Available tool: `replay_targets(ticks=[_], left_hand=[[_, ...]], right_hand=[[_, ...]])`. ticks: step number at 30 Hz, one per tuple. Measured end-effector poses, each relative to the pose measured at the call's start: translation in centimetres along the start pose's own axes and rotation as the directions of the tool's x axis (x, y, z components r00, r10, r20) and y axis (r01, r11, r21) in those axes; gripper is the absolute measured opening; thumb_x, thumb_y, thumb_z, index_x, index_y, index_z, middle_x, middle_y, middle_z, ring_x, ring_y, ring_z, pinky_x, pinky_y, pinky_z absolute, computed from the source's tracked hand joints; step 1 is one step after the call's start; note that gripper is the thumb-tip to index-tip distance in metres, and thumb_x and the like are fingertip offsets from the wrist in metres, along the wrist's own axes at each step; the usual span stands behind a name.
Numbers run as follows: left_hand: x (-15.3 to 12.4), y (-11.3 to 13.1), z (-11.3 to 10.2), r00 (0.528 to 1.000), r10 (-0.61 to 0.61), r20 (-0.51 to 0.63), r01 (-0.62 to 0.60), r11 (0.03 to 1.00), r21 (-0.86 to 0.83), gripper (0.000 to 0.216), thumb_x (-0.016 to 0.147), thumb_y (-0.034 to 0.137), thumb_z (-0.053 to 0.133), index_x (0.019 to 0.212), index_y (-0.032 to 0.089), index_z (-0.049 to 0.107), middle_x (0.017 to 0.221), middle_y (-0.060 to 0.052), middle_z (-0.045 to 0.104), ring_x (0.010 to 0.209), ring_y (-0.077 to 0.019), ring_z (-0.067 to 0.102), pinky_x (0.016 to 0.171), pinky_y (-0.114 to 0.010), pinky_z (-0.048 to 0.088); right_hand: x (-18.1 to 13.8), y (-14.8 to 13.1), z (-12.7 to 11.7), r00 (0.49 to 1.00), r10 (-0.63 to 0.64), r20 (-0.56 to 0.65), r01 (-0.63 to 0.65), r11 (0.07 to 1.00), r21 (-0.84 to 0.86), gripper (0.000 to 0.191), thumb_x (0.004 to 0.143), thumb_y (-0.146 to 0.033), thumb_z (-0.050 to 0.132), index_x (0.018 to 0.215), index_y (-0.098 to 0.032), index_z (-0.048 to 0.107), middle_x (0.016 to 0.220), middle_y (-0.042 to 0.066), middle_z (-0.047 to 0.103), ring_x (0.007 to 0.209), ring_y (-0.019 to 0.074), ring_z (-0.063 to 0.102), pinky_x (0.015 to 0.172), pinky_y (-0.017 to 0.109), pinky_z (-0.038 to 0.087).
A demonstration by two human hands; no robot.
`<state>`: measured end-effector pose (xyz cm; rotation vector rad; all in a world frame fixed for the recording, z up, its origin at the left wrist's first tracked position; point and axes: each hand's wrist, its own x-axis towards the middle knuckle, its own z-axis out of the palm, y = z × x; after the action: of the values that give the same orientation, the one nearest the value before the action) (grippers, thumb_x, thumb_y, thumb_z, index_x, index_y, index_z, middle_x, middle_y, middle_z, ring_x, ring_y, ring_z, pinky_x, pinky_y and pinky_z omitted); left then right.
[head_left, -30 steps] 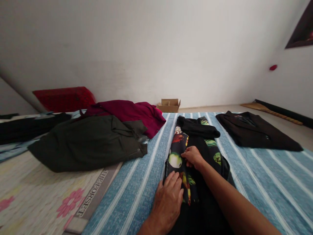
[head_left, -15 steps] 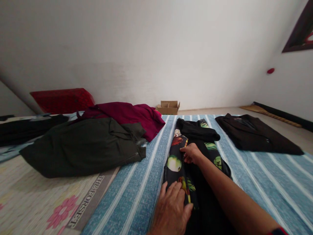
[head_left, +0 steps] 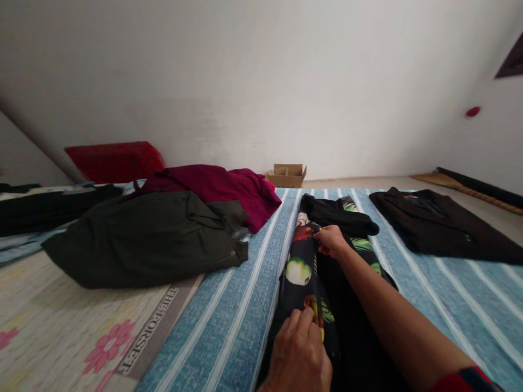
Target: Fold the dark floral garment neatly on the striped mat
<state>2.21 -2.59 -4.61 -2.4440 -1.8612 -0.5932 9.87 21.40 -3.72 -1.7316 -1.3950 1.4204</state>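
The dark shirt w/ fruit print (head_left: pixel 299 288) is on the blue striped sheet (head_left: pixel 232 321), right in front of the person. It lies long ways, pointing away, abt. the same way as the stripes. Its far end stops just short of the sheet's far edge, and its near end goes out of the pic at the bottom. The main thing, I think, is the line b/w the hands: a long printed strip runs up the shirt's L side, w/ one hand low and one high. L hand (head_left: pixel 301 345) is on the near bit, fingers curled in; can't tell if it has cloth in it. R hand (head_left: pixel 332 241) is farther up, nearer the far edge, w/ thumb & finger close together on the strip's R side; looks like a small pinch of cloth. The R arm comes over the shirt from the near R corner of the pic. Past the R hand, a black cloth roll (head_left: pixel 345 215) lies across the shirt's top. A brown top (head_left: pixel 443 226) sits apart, toward the sheet's far R. A dark green top (head_left: pixel 151 242) lies across the sheet's L edge, partly on the flowery mat (head_left: pixel 69 310).
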Motion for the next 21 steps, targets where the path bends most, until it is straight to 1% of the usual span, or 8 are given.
replay_targets(ticks=[4, 8, 11, 13, 15, 17, 19, 21], left_hand=[[0.3, -0.2, 0.2, 0.999, 0.050, -0.020, -0.051, 0.997, -0.050, 0.015, 0.067, 0.008, 0.048, 0.076, 0.016, 0.056, 0.091, -0.010, 0.062, 0.080, -0.0217, 0.057, 0.071, -0.038, 0.052], [0.1, -0.2, 0.4, 0.999, 0.038, 0.013, -0.037, 0.998, -0.047, 0.015, 0.069, 0.008, 0.047, 0.077, 0.016, 0.056, 0.085, -0.008, 0.062, 0.077, -0.0201, 0.057, 0.069, -0.035, 0.052], [0.4, -0.2, -0.3, 0.998, 0.043, 0.040, -0.040, 0.997, -0.064, 0.014, 0.074, 0.009, 0.044, 0.074, 0.017, 0.056, 0.080, -0.007, 0.061, 0.074, -0.0183, 0.057, 0.069, -0.033, 0.051], [1.6, -0.5, -1.1, 0.999, 0.040, 0.021, -0.038, 0.996, -0.079, 0.018, 0.079, 0.010, 0.041, 0.072, 0.018, 0.055, 0.080, -0.006, 0.062, 0.076, -0.0177, 0.058, 0.073, -0.032, 0.051], [3.6, -1.3, -1.6, 1.000, -0.002, -0.017, 0.001, 0.999, -0.053, 0.022, 0.083, 0.010, 0.037, 0.077, 0.018, 0.057, 0.092, -0.007, 0.064, 0.090, -0.0190, 0.059, 0.085, -0.035, 0.049], [6.1, -2.3, -1.6, 0.996, -0.090, -0.022, 0.091, 0.995, 0.031, 0.025, 0.084, 0.011, 0.037, 0.095, 0.014, 0.060, 0.115, -0.012, 0.060, 0.114, -0.0232, 0.051, 0.098, -0.040, 0.041], [8.3, -3.4, -0.9, 0.976, -0.214, 0.048, 0.207, 0.970, 0.124, 0.035, 0.084, 0.017, 0.040, 0.115, 0.008, 0.054, 0.134, -0.018, 0.047, 0.128, -0.0281, 0.038, 0.103, -0.045, 0.034], [9.7, -4.2, 0.2, 0.948, -0.277, 0.160, 0.249, 0.953, 0.173, 0.047, 0.085, 0.025, 0.041, 0.127, 0.003, 0.045, 0.141, -0.021, 0.035, 0.133, -0.0310, 0.028, 0.105, -0.048, 0.030]], right_hand=[[0.1, 1.0, -0.5, 1.000, -0.005, 0.006, 0.005, 1.000, -0.010, 0.012, 0.077, -0.014, 0.058, 0.068, -0.015, 0.051, 0.034, -0.006, 0.041, 0.027, 0.0093, 0.042, 0.026, 0.017, 0.028], [0.2, 1.5, -0.6, 1.000, 0.005, 0.028, -0.005, 1.000, -0.010, 0.015, 0.076, -0.015, 0.060, 0.065, -0.016, 0.049, 0.034, -0.006, 0.040, 0.026, 0.0094, 0.042, 0.026, 0.017, 0.028], [0.2, 1.4, -0.5, 0.999, 0.002, 0.041, -0.001, 1.000, -0.003, 0.017, 0.076, -0.015, 0.061, 0.064, -0.016, 0.049, 0.035, -0.006, 0.041, 0.027, 0.0093, 0.043, 0.026, 0.016, 0.029], [0.3, 1.4, -0.4, 0.999, 0.000, 0.045, 0.000, 1.000, 0.004, 0.017, 0.076, -0.013, 0.059, 0.064, -0.016, 0.048, 0.035, -0.006, 0.040, 0.028, 0.0095, 0.044, 0.026, 0.016, 0.028], [0.4, 1.3, -0.3, 0.999, 0.001, 0.046, -0.001, 1.000, 0.009, 0.017, 0.076, -0.012, 0.058, 0.063, -0.016, 0.048, 0.035, -0.006, 0.040, 0.028, 0.0102, 0.045, 0.026, 0.017, 0.028], [0.6, 1.2, -0.2, 0.999, 0.004, 0.043, -0.005, 1.000, 0.012, 0.016, 0.075, -0.012, 0.059, 0.063, -0.016, 0.049, 0.036, -0.006, 0.041, 0.029, 0.0111, 0.046, 0.026, 0.018, 0.030], [0.7, 1.1, -0.1, 0.999, 0.007, 0.035, -0.007, 1.000, 0.014, 0.015, 0.073, -0.012, 0.060, 0.063, -0.016, 0.050, 0.037, -0.005, 0.043, 0.030, 0.0117, 0.047, 0.027, 0.018, 0.032], [0.7, 1.0, 0.0, 1.000, 0.006, 0.025, -0.007, 1.000, 0.020, 0.014, 0.073, -0.012, 0.061, 0.064, -0.016, 0.051, 0.039, -0.004, 0.045, 0.032, 0.0121, 0.049, 0.029, 0.019, 0.034]])
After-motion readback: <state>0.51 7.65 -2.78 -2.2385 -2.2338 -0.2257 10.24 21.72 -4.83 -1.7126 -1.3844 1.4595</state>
